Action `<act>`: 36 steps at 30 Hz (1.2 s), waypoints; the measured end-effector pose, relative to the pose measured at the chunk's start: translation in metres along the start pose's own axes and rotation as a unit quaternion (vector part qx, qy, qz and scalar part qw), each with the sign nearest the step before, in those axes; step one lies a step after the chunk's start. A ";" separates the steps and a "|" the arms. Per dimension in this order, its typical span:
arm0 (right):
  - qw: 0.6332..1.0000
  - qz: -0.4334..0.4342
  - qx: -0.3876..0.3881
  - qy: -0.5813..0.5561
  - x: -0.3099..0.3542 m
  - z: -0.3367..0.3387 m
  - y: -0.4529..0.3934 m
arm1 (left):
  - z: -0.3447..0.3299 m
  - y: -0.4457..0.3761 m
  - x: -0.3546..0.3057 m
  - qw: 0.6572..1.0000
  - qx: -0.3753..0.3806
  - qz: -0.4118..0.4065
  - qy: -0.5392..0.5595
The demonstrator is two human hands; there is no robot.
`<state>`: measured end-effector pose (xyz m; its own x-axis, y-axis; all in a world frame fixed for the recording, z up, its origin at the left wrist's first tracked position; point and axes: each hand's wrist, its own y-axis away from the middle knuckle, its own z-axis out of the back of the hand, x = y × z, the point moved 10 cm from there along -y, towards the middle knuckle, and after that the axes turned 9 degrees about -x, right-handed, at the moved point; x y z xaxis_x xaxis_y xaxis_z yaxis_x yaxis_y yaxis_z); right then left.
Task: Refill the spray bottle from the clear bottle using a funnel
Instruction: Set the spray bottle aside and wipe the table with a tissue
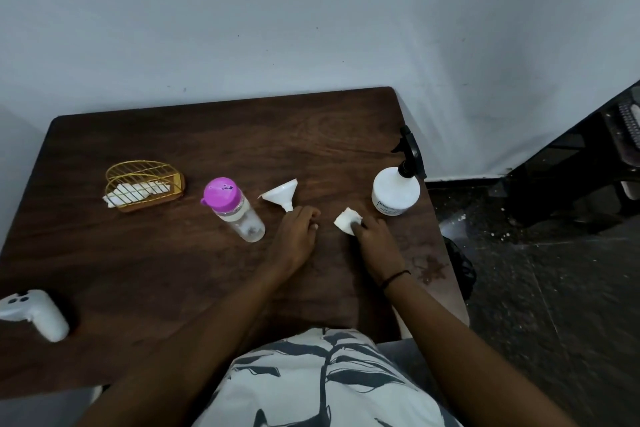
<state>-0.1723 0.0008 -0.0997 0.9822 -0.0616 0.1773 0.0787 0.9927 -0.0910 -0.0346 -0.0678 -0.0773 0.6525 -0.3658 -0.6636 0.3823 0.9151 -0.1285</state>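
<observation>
the funnel (281, 193) lies tipped on its side on the table (173, 270), spout toward the person, so it has to be stood up before it serves. just on the near side of the funnel's spout rests the left hand (297, 229), fingers loosely curled and holding nothing, probably placed to take the funnel. to the right of the funnel, the right hand (372, 237) pinches a small folded white tissue (347, 219) against the table, likely to wipe a wet patch or keep it ready for drips. further right of the funnel stands the spray bottle (396, 189), upright near the table's edge, its black trigger head (410, 152) on; that head must come off before the funnel can seat in the neck. left of the funnel the clear bottle (239, 211) stands with its purple cap (221, 194) closed, so no pouring seems to have begun. well to the left of the funnel sits a gold wire holder (143, 189) with white napkins, out of the way, and a white controller (38, 314) lies far left near the table's front edge. nothing blocks the path between funnel and spray bottle except the tissue in hand.
</observation>
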 end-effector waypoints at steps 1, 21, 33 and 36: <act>1.000 -0.010 0.007 0.001 -0.002 -0.002 0.006 | 0.000 0.001 0.000 1.000 0.000 0.007 0.004; 0.996 -0.057 -0.009 -0.070 -0.009 0.011 0.005 | 0.009 0.005 -0.007 0.999 -0.017 0.032 0.026; 0.989 0.102 0.049 -0.096 0.080 -0.005 0.009 | 0.016 0.011 0.002 0.994 -0.021 0.075 0.073; 0.989 0.091 0.069 -0.095 0.066 -0.016 -0.023 | 0.018 0.009 0.001 0.994 -0.032 0.078 0.063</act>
<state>-0.1068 -0.0274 -0.1021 0.9273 0.1262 0.3524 -0.1324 0.9912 -0.0066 -0.0188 -0.0628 -0.0659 0.6120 -0.1982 -0.7656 0.2378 0.9694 -0.0609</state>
